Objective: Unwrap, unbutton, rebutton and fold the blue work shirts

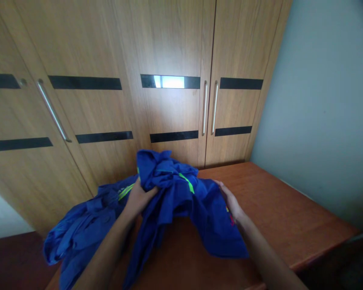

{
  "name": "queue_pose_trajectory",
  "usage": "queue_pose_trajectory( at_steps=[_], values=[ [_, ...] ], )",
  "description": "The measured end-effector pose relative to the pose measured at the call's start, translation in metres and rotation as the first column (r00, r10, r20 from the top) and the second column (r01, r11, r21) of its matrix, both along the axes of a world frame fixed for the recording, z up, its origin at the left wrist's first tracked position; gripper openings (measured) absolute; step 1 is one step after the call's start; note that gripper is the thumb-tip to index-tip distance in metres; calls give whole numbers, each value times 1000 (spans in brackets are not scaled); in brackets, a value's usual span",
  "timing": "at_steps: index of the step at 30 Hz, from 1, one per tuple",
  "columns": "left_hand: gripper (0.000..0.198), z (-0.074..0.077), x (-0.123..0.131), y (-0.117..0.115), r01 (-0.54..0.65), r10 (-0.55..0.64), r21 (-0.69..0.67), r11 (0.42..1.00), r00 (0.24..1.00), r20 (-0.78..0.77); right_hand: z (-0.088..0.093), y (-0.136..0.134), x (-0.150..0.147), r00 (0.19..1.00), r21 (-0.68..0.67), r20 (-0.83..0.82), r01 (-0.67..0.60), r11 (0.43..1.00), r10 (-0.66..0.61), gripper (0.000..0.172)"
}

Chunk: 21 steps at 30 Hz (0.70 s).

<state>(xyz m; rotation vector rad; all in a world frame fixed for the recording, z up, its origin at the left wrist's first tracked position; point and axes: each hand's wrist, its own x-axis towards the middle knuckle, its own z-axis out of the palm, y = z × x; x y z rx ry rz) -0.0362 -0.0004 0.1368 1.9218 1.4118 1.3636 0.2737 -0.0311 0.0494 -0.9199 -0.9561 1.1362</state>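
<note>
A bunched blue work jacket [177, 197] with a bright yellow-green strip is held up above the brown wooden surface, its lower parts hanging in folds. My left hand [141, 196] is closed around the gathered cloth on its left side. On the other side, my right hand [230, 201] grips the jacket's right edge, near a small red and yellow mark; some of its fingers are hidden by the cloth. A second heap of blue clothing [90, 225], also with a yellow-green strip, lies to the left, partly behind my left forearm.
The brown wooden surface [278, 209] extends to the right. Behind it stands a wooden wardrobe [169, 110] with dark strips and metal handles [214, 108], its doors shut. A pale wall [320, 112] borders the surface on the right.
</note>
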Motion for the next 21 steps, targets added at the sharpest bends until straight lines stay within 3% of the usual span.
queue_pose_trajectory(
  at_steps=[3, 6, 9, 12, 15, 18, 21],
  values=[
    [53, -30, 15, 4, 234, -238, -48, 971, 967, -96, -6, -5, 5, 998, -51, 5, -55, 997, 55, 48],
    [40, -45, 23, 2, 363, -371, -97, 927, 924, -92, -11, -1, 15, 997, -86, 78, 14, 996, -8, 50],
    [36, -40, 19, 1, 304, -307, -96, 948, 952, -14, -7, 10, 37, 968, -75, 214, 150, 986, -131, 46],
    [38, -24, 7, 3, 147, -138, -103, 984, 986, 91, 7, 21, 68, 830, 6, 481, 318, 948, -282, 42],
    [40, -9, -6, 8, 1, 9, -74, 997, 990, 140, 24, 29, 93, 707, 46, 615, 409, 911, -348, 38],
    [43, -2, -8, 10, -38, 38, 12, 999, 999, 21, 33, 31, 100, 658, 44, 678, 409, 911, -328, 30],
    [51, -6, 0, 8, 72, -61, 33, 997, 967, -248, 27, 32, 84, 620, 21, 741, 363, 932, -258, 23]
  ],
)
